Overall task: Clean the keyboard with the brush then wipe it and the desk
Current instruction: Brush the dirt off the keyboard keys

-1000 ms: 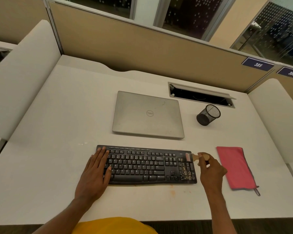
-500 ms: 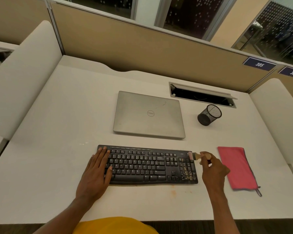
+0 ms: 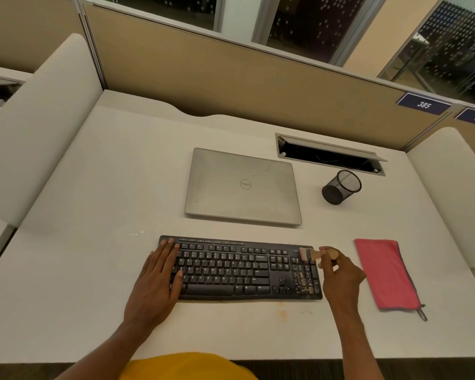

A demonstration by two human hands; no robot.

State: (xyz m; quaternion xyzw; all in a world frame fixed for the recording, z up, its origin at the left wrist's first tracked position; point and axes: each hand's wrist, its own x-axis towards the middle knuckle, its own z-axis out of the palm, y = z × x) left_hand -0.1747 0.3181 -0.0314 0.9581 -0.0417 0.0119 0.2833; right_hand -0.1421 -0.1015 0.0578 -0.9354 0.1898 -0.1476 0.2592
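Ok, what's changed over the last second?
Very little. The right hand, gripping the small wooden-handled brush, edged its bristles slightly left over the top right corner of the black keyboard. The left hand stayed flat on the keyboard's left end; the pink cloth, closed silver laptop and black mesh pen cup did not move.

Keyboard (image 3: 239, 268) before laptop (image 3: 243, 186) (cloth (image 3: 385, 272) right), pen cup (image 3: 340, 187) behind cloth.
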